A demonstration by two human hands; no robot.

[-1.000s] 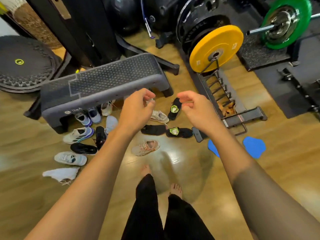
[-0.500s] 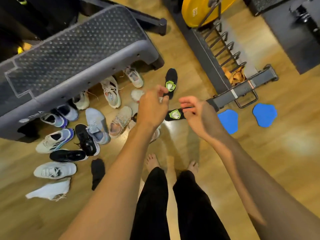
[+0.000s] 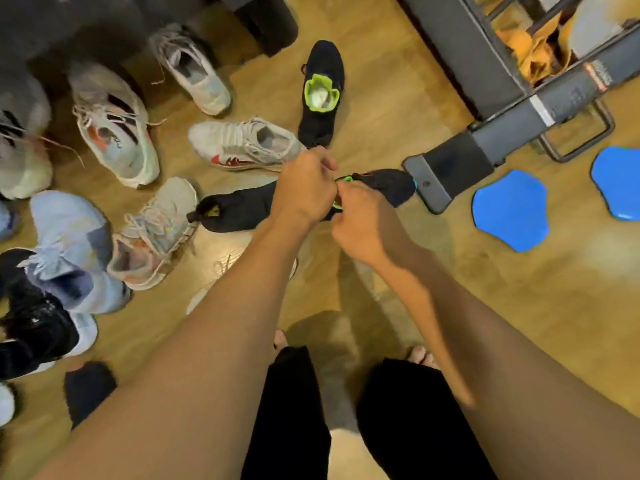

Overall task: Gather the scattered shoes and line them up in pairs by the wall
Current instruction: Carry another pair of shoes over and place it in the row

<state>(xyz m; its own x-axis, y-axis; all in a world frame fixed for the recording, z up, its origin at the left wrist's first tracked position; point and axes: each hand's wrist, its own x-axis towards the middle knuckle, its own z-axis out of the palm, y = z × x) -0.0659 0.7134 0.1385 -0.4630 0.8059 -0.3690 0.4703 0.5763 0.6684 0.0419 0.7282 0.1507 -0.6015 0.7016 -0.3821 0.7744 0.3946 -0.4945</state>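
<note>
Hands meet low over the floor (image 3: 398,98), near the middle of the view. Right hand (image 3: 363,223) has its fingers curled and pinches the green rim of a black shoe (image 3: 388,183). Left hand (image 3: 304,188) is curled too, right by that rim, but I cannot tell if it has hold of anything. The black shoe lies flat on the floor, toe pointing to 3 o'clock, just beside the rack foot (image 3: 446,181).

A pinch on a soft rim is a small hold. The shoe may slip out and drop when it is lifted. Its toe may also bump the rack foot if it is pulled that way.

Mix-ups are the bigger worry, I think. A dark shoe (image 3: 239,209) lies at 9 o'clock from the hands, end to end with the black one, and looks much like it. The true mate (image 3: 322,95), with the same green rim, sits at 12 o'clock. Grab the wrong one and the pair will not match. A white shoe (image 3: 242,143) with loose laces lies at 10 o'clock and may snag. No wall shows, so the carry may be long.
</note>
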